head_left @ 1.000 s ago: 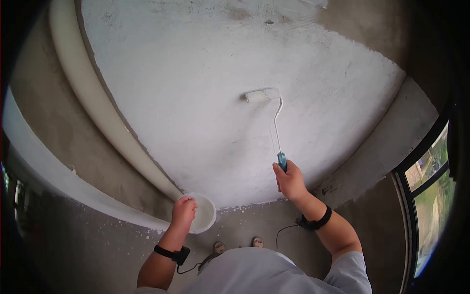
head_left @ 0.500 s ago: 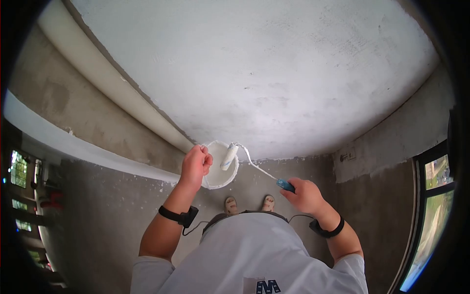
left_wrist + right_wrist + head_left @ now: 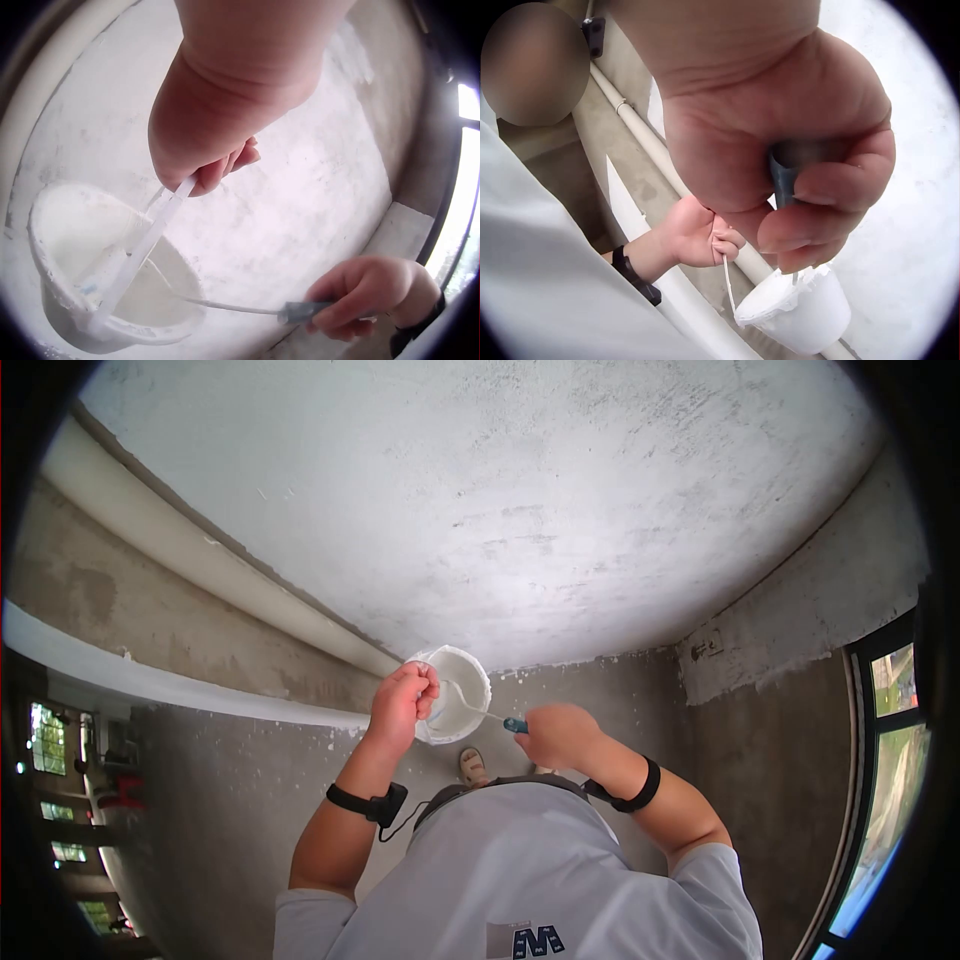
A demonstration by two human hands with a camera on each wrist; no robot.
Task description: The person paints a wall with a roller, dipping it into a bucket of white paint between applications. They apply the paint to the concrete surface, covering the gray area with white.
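Reaching into the bucket: one roller, handle outside

Roller (image 3: 103, 268): white head, placed inside the bucket; whether the bottom is touched cannot be told. Joined by a bent wire (image 3: 236, 307) to a blue-green handle (image 3: 300, 312), which is kept beyond the rim.

Right hand (image 3: 565, 737): fingers curled; the handle is grasped.

Left hand (image 3: 403, 702): fingers curled; the bail (image 3: 142, 253) is gripped, and is seen drawn straight between hand and bucket.

Bucket (image 3: 821, 319): white, round, rim crusted with white; placed below the left hand.

Wall (image 3: 500, 490): coated white, with greyish patches and specks showing through. Bordered at the left by a cream pipe (image 3: 190, 560).

Side wall (image 3: 760, 740): at the right, coated white above and left grey below; next to it a dark-framed window (image 3: 900, 750).

Floor (image 3: 240, 800): grey, spattered with white near the bucket. One sandal (image 3: 472, 765) is shown below the bucket; a second is partly hidden.

Bands (image 3: 365, 802): black, one worn on each forearm near the wrist.

Shirt (image 3: 520, 850): pale grey, marked with a dark letter M.
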